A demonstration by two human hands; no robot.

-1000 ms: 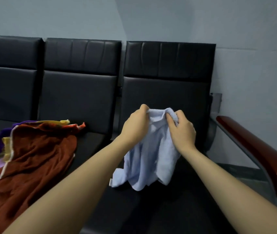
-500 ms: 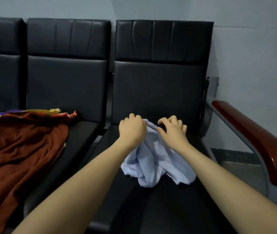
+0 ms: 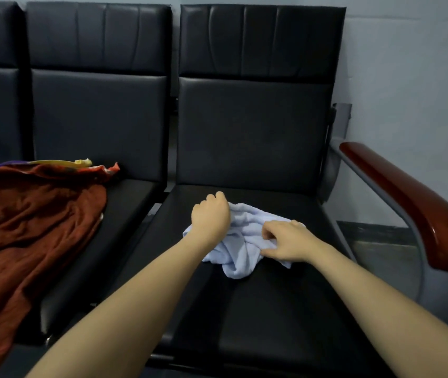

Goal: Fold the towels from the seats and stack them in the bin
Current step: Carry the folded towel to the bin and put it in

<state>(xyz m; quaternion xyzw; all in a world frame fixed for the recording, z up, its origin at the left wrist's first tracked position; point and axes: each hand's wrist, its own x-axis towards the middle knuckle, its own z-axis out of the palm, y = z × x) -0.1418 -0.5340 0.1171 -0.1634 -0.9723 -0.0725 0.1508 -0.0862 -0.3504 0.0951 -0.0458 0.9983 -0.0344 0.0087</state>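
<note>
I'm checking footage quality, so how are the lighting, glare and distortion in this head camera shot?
Head view: dim, even light; a bright glare spot on the red-brown armrest; wide-angle bending of the seat backs; light blue towel and both hands, left and right, look slightly soft.

A small light-blue terry towel (image 3: 240, 242) lies crumpled and unfolded on the black padded seat (image 3: 272, 309) at the right end of the row. A large rust-red towel with pale edging (image 3: 26, 227) lies spread and wrinkled on the next seat to the left, over yellow and purple cloths.
</note>
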